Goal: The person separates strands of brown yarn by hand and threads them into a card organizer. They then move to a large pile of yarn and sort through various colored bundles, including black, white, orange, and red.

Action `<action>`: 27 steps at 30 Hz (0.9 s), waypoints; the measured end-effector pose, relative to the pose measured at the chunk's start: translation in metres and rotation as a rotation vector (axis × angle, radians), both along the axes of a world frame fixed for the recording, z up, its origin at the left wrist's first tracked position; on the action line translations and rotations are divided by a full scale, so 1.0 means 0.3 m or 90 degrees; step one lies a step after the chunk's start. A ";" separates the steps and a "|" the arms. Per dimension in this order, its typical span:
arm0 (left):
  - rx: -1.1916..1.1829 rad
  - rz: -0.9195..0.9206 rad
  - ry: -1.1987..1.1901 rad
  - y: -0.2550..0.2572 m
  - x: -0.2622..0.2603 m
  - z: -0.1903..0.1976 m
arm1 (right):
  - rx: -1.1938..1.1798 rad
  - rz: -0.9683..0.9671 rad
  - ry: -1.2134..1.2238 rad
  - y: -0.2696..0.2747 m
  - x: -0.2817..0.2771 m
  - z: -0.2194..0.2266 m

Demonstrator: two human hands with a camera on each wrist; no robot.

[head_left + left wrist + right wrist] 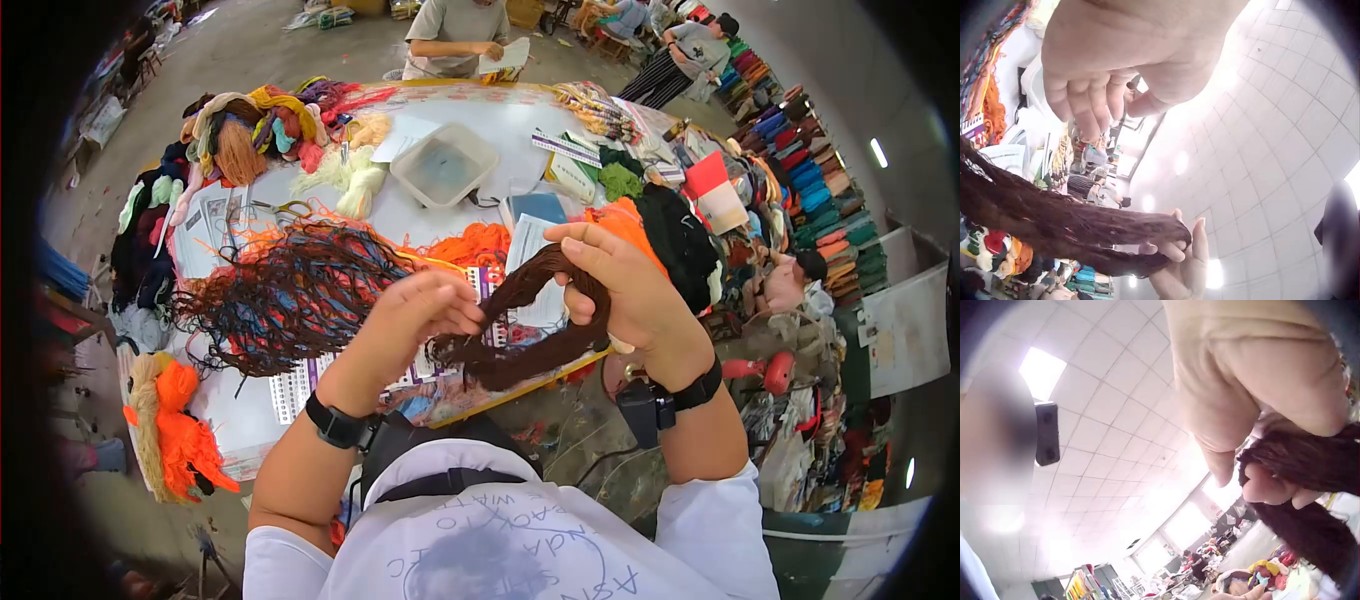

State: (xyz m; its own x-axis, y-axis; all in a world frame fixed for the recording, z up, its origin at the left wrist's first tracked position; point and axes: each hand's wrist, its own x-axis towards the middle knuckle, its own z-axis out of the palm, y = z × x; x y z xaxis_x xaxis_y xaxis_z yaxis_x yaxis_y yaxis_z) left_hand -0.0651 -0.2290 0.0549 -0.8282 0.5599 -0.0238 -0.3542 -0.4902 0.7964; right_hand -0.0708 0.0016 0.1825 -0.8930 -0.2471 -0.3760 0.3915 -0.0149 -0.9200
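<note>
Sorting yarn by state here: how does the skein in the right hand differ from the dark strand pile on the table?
Order: the dark brown yarn skein is gathered into a loop; the dark strand pile splays loosely.
Color: the skein looks evenly brown; the pile has orange and blue showing among its strands.
Support: the skein is held up by the right hand; the pile lies on the table.
Shared: both are many thin, dark strands.

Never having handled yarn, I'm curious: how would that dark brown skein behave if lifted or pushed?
Probably floppy: the dark brown skein bends round the right hand. Likely light for its size, since it looks like loosely gathered strands. Unlikely to roll, being a long, open loop.
</note>
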 end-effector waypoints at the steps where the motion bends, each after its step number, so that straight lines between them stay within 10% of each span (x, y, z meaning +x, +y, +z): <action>1: 0.008 0.003 0.003 0.002 0.014 0.040 | -0.042 -0.008 -0.048 -0.018 0.000 0.021; 5: 0.054 -0.036 0.295 0.106 0.026 0.099 | 0.076 0.072 0.093 -0.130 0.045 0.045; 7: 0.257 -0.041 -0.166 0.124 0.054 0.173 | 0.260 0.196 0.267 -0.136 0.080 0.001; 9: 0.321 -0.011 -0.253 0.114 0.030 0.156 | 0.276 0.094 0.335 -0.144 0.108 -0.065; 27: 0.082 0.168 -0.243 0.104 0.029 0.047 | -0.055 0.063 0.135 -0.087 0.051 -0.323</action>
State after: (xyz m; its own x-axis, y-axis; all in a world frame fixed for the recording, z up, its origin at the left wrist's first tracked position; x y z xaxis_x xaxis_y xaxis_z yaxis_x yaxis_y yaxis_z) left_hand -0.0565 -0.1977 0.0691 -0.8880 0.3502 -0.2979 -0.4597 -0.6893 0.5600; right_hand -0.0553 -0.0246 0.0856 -0.9198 -0.3600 -0.1560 0.1927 -0.0681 -0.9789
